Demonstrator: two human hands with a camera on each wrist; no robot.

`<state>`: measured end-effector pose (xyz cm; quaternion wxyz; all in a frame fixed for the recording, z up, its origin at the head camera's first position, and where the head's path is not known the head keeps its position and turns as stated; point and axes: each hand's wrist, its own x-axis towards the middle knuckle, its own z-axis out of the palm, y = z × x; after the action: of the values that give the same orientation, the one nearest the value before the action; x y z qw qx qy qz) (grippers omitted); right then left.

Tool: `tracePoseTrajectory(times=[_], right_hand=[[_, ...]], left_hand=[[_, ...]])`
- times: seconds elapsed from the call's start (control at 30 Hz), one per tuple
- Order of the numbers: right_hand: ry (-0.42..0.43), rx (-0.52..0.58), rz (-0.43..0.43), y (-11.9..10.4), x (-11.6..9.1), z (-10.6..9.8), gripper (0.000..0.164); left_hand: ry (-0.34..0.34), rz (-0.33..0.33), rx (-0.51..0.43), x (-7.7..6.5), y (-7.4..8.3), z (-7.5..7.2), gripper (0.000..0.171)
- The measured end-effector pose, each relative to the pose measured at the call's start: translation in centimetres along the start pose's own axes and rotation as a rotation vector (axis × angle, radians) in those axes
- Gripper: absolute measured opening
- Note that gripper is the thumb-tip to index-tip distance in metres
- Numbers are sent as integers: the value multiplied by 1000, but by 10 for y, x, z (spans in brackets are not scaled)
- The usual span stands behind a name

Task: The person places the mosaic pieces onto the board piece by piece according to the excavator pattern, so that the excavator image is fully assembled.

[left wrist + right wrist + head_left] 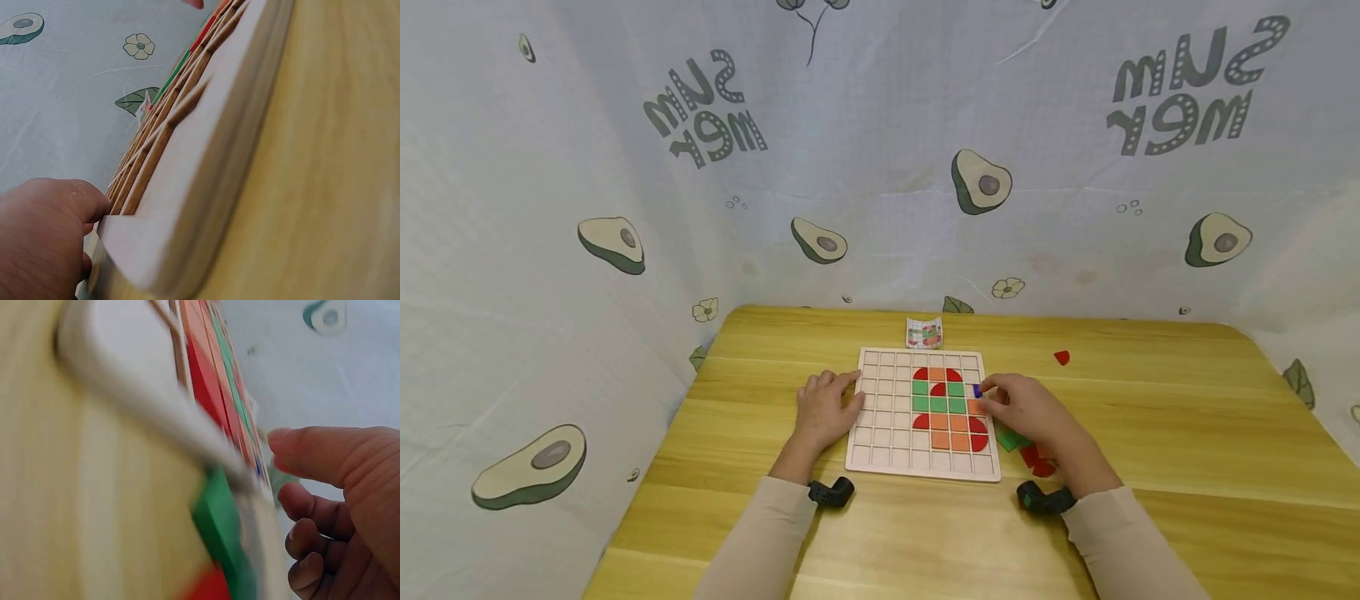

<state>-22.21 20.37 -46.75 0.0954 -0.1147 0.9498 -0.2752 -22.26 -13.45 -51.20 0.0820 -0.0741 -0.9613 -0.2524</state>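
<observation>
A pale gridded board [883, 458] lies on the table, with red, green and orange tiles set in its right half. My left hand [822, 410] rests at the board's left edge, and its thumb [87, 199] touches the rim in the left wrist view. Over the right edge is my right hand [1026, 407], its fingertips beside a small blue tile [977, 390] and an orange tile [974, 407]. The right wrist view shows the thumb [312, 450] extended and the other fingers bent, with no piece visible between them. Whether a fingertip touches the blue tile is unclear.
Loose green tiles [1009, 440] and red tiles [1041, 467] lie right of the board, partly under the right forearm. One red quarter-round tile [1062, 357] sits farther back. A small pattern card [923, 333] stands behind the board, before a printed curtain [880, 167].
</observation>
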Motion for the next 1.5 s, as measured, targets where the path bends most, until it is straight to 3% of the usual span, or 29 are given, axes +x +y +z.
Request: tracePoseTrajectory(times=[0.1,0.27,0.43,0.6,1.0,1.27,1.5], right_hand=[[40,-38,52,28,2,-18,34],[112,-124,50,76,8,-39,37],[119,-118,69,103,10,-52,48],[102,-136,66,110,10,-58,54],[166,-120,86,109,5,-57,30],[159,-94,140,111,3,-57,45],[163,-78,125,109,0,-57,38]], left_hand=[[7,4,-1,0,-1,-1,44],[0,-4,-3,-1,-4,1,44],[-11,-4,6,-1,-4,3,45],[-3,10,-6,0,-1,1,45],[-3,2,1,-1,0,2,45],[2,2,1,-2,-1,2,45],[-8,-2,-3,-1,-1,0,45]])
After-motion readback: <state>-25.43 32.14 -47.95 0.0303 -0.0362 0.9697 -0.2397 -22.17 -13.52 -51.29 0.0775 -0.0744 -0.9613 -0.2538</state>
